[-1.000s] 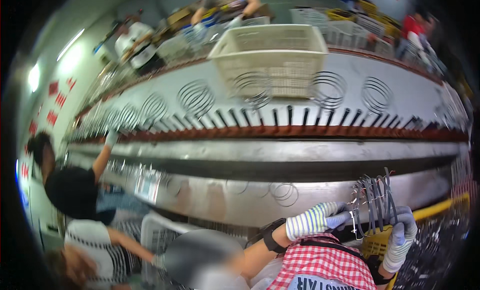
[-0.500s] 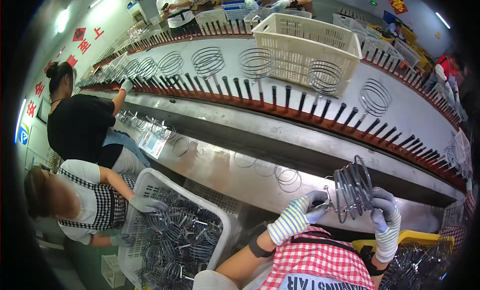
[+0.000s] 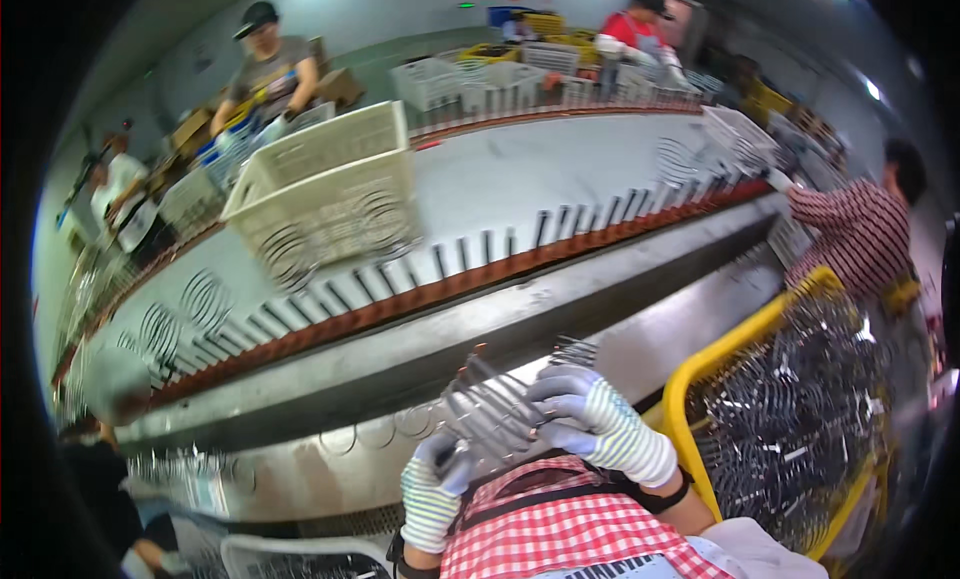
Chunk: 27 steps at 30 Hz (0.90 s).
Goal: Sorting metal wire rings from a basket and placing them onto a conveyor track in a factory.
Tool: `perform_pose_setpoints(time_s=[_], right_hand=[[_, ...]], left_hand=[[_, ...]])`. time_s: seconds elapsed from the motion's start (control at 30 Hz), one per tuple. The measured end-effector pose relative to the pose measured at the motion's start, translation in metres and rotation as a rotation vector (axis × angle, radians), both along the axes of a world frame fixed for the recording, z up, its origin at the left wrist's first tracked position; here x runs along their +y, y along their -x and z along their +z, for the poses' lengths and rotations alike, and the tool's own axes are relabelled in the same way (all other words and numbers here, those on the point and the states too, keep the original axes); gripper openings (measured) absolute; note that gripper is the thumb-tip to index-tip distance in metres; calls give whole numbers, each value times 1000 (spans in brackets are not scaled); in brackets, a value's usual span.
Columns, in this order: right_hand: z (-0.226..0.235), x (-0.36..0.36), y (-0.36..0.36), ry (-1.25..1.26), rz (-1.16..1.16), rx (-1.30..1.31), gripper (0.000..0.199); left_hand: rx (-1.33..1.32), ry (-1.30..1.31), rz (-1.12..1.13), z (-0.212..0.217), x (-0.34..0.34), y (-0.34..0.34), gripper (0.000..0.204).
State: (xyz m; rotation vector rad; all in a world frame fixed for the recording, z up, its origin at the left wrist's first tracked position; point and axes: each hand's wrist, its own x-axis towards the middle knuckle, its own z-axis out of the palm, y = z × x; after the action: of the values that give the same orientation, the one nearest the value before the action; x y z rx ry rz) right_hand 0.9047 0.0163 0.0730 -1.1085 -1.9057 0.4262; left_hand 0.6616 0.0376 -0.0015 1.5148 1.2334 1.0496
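Both my hands wear striped, grey-fingered gloves and hold a springy coil of grey wire rings [image 3: 490, 409] above the metal bench, close to my red-checked apron. The fingers of my left hand [image 3: 436, 487] are bent against its lower left side. My right hand [image 3: 600, 424] grips its right side with curled fingers. Motion blurs the coil somewhat. Just beyond my right hand, a small dark bundle of wire rings [image 3: 575, 351] sits on the bench. Several thin loose rings [image 3: 376, 429] lie left of the coil.
A yellow crate [image 3: 683, 419] full of dark wire coils stands at my right. The rim of a white crate [image 3: 300, 546] shows at lower left. Past the bench runs a row of black upright pegs [image 3: 463, 254]; a cream basket [image 3: 330, 164] stands behind. Co-workers stand around the line.
The view has swung to the right, bringing the yellow crate and a person in a patterned top into sight. The coil remains between my hands, now turned and nearer my apron.
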Motion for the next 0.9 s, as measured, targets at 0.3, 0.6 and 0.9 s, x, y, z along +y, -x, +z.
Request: perform_pose_setpoints(time_s=[0.3, 0.6, 0.9], right_hand=[[-5, -26, -37, 122, -127, 246, 19], [-4, -32, -63, -36, -247, 136, 17], [12, -47, -129, 34, -418, 315, 34]], left_hand=[[-116, 116, -140, 5, 9, -45, 24], [-118, 95, -170, 15, 8, -74, 20], [-216, 113, -103, 19, -1, -154, 26]])
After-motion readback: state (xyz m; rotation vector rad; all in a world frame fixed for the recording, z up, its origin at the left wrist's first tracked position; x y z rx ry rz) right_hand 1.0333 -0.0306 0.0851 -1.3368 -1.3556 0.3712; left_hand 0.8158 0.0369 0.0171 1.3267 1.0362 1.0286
